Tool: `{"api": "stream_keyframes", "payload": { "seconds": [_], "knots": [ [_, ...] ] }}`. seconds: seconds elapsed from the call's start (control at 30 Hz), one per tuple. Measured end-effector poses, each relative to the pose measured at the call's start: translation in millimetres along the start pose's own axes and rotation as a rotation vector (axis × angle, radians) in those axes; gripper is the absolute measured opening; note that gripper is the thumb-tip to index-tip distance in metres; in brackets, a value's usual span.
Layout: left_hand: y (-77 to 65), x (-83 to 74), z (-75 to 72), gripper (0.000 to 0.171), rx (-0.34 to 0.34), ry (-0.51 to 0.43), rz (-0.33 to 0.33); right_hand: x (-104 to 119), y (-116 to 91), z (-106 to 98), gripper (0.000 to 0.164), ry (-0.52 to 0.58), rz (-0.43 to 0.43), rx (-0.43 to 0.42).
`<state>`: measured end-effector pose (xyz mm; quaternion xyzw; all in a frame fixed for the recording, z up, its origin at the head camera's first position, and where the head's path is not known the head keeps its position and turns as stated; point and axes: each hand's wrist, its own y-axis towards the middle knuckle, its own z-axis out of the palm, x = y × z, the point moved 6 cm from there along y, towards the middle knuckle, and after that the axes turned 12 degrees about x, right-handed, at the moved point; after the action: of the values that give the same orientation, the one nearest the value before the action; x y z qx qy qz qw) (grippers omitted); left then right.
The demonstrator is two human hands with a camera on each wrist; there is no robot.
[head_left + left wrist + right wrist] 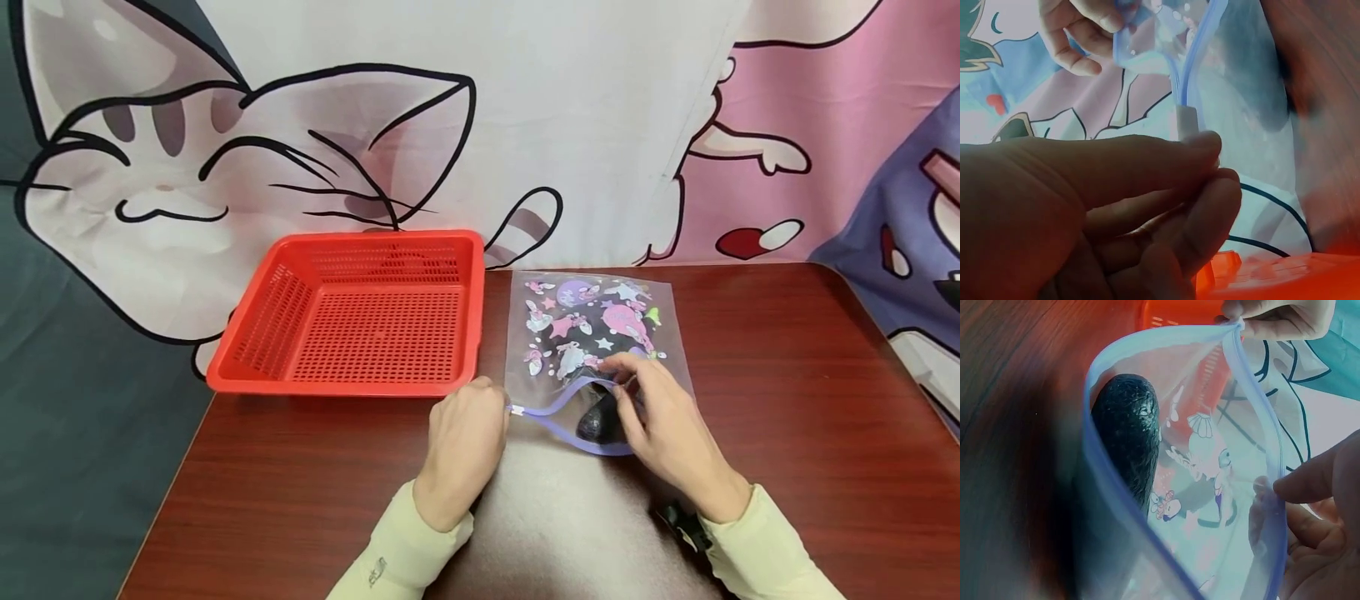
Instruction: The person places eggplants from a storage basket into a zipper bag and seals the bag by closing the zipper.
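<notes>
A clear zip bag (536, 329) with cartoon prints and a purple zip edge lies on the table, its mouth spread apart toward me. Inside sits a black object (1129, 419), glossy and finely creased, with a rounded end near the opening; its far part is hidden. My left hand (465, 433) pinches the bag's left corner between thumb and forefinger, right at the white zip slider (1185, 122). With thumb and fingers on either side of the film, my right hand (667, 425) holds the upper lip of the mouth, as the right wrist view shows.
A red perforated plastic basket (378, 387) stands at the back left, just beyond my left hand. The brown wood-grain table (810, 417) reaches back to a cartoon-printed curtain (600, 108). A pale glare lies on the tabletop between my forearms.
</notes>
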<state>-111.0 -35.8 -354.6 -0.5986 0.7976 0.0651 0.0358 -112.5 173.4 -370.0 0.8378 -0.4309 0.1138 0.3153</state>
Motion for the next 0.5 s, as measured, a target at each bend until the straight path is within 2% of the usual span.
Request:
{"api": "stream_keyframes", "payload": {
  "seconds": [0.1, 0.27, 0.4, 0.5],
  "knots": [
    [1.0, 1.2, -1.2, 0.027, 0.019, -0.006, 0.003, 1, 1, 0, 0.038, 0.007, -0.006, 0.004],
    [1.3, 1.2, -3.2, 0.016, 0.041, -0.009, 0.034, 7, 4, 1, 0.031, 0.044, -0.056, 0.022],
    [0.5, 0.5, -4.7, 0.011, 0.028, -0.012, 0.059, 20, 10, 7, 0.029, 0.068, -0.132, 0.047],
    [-0.5, 1.0, -6.5, 0.01, 0.003, -0.023, 0.061, 33, 15, 16, 0.03, 0.04, -0.187, 0.079]
  ]
}}
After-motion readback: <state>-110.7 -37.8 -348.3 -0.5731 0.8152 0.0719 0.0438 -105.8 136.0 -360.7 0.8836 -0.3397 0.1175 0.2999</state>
